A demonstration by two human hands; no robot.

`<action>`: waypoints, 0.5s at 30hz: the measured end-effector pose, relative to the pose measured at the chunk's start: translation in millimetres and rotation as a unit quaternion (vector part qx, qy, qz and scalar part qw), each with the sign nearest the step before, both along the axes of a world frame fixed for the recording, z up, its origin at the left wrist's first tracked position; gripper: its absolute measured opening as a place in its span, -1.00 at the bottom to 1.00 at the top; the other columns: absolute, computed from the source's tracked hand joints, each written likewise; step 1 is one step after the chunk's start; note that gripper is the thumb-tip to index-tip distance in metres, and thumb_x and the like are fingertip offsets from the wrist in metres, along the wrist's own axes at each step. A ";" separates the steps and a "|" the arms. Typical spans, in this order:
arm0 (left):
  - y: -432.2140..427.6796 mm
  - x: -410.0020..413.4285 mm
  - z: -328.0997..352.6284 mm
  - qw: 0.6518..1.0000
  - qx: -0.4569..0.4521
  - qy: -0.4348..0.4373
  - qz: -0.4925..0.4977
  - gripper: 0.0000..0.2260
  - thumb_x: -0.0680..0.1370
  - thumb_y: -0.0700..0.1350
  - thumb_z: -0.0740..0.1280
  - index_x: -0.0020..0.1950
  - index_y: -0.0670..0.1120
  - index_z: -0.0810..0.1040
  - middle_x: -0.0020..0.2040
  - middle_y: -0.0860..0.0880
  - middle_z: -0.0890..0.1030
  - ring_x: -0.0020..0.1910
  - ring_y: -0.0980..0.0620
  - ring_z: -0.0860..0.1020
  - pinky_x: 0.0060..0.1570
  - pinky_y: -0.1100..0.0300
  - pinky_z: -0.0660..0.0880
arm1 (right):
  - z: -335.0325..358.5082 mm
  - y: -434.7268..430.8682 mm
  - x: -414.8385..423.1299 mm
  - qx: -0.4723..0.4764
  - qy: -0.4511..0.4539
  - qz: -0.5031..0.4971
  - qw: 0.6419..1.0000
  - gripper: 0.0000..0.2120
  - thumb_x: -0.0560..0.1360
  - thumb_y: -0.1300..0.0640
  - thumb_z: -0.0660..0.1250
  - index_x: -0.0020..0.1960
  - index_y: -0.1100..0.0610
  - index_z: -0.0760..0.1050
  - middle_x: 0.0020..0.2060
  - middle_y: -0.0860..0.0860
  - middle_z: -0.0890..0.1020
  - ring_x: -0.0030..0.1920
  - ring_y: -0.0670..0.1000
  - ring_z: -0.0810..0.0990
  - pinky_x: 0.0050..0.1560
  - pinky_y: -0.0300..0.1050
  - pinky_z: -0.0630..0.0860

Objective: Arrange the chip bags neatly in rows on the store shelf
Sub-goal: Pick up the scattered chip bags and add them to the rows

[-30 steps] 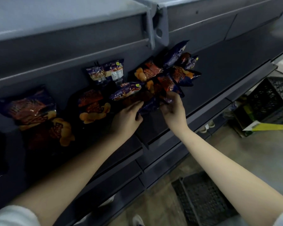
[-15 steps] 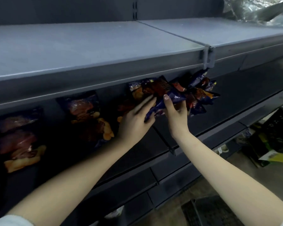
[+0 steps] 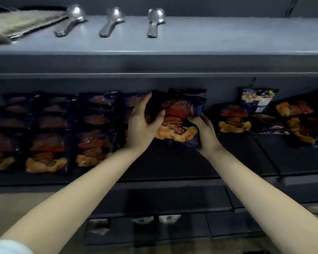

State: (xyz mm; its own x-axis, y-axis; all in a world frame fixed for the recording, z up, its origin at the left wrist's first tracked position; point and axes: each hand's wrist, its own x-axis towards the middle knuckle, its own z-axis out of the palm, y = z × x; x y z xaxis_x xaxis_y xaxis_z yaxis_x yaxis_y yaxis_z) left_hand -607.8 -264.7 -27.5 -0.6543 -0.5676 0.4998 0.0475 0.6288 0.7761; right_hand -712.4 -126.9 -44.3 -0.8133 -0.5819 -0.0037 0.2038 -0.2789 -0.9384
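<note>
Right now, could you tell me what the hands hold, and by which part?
One dark blue chip bag with red print: left hand grips its left edge, right hand its lower right corner.

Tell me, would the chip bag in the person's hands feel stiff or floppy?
Probably floppy: the chip bag buckles where the left hand grips its edge. Likely light, since the right hand merely holds its lower corner. The glossy film may be slippery.
</note>
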 end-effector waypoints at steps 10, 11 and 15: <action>-63.3 77.8 -25.0 0.946 0.316 -0.055 -0.042 -0.76 0.44 -0.10 0.44 0.07 0.09 0.55 0.07 0.07 0.62 0.11 0.10 0.56 0.20 0.12 0.47 | -19.5 -62.4 55.1 0.020 0.075 0.125 0.989 -0.77 0.48 0.34 0.31 0.10 0.15 0.51 -0.05 0.00 0.67 0.03 0.00 0.64 0.08 -0.04 0.53; -66.4 80.1 -30.1 0.948 0.312 -0.053 -0.041 -0.76 0.44 -0.10 0.44 0.07 0.09 0.55 0.04 0.10 0.63 0.08 0.14 0.56 0.16 0.19 0.46 | -24.3 -62.7 57.8 0.021 0.083 0.131 0.988 -0.76 0.48 0.30 0.34 0.14 0.14 0.50 0.01 0.02 0.66 0.09 0.02 0.62 0.14 -0.01 0.52; -64.7 80.8 -44.1 0.948 0.313 -0.043 -0.038 -0.76 0.45 -0.16 0.43 0.05 0.09 0.52 -0.04 0.19 0.59 -0.02 0.27 0.53 -0.10 0.48 0.43 | -39.7 -55.7 65.3 0.092 0.154 0.136 0.974 -0.48 0.38 0.07 0.47 0.29 0.05 0.41 0.18 0.02 0.59 0.23 0.00 0.54 0.25 0.00 0.47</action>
